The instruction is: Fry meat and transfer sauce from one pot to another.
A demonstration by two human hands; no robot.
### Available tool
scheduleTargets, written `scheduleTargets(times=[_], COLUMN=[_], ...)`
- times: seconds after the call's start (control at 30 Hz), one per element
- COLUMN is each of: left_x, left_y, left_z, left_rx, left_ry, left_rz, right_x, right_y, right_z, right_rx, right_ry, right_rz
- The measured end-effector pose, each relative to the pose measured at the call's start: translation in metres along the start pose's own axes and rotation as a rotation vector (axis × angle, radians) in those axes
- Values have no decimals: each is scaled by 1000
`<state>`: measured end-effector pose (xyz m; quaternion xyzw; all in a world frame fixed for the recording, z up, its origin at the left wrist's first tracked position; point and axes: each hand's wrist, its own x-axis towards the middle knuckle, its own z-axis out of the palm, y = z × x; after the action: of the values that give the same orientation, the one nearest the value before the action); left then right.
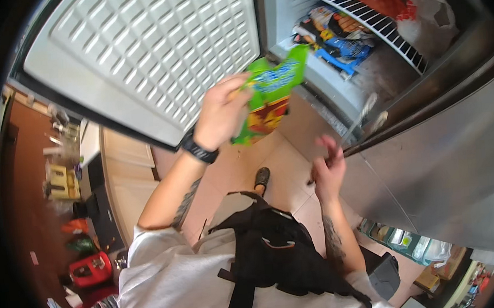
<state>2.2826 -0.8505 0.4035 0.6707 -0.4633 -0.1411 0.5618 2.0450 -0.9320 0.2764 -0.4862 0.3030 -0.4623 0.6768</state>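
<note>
My left hand is raised in front of the open freezer door and grips a bright green food packet by its side. The packet's upper end looks ragged; whether anything is inside cannot be seen. My right hand, lower and to the right, closes around a slim metal utensil. Two pale ends show on it, as on kitchen tongs, but blur hides its exact shape. Those ends point towards the freezer cabinet. On the cabinet floor lie several colourful food bags.
A white wire shelf crosses the cabinet, with plastic bags on it. Stainless steel panels stand to the right. Green baskets sit lower right. A cluttered counter runs along the left. My shoe is on the tiled floor.
</note>
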Motion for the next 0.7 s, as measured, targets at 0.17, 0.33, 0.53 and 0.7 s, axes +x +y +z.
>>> scheduleTargets(times=[0.17, 0.33, 0.53, 0.7], left_x=[-30, -56, -69, -33], left_y=[23, 48, -75, -168], left_z=[29, -14, -289, -246], left_rx=[290, -90, -101, -389], left_ry=[-132, 161, 921, 529], left_rz=[392, 557, 388, 139], right_x=[-10, -30, -173, -323], right_y=[-3, -41, -115, -145], right_z=[85, 14, -69, -100], right_rx=[-216, 39, 82, 94], right_ry=[65, 388, 470, 784], right_rz=[-223, -244, -402, -586])
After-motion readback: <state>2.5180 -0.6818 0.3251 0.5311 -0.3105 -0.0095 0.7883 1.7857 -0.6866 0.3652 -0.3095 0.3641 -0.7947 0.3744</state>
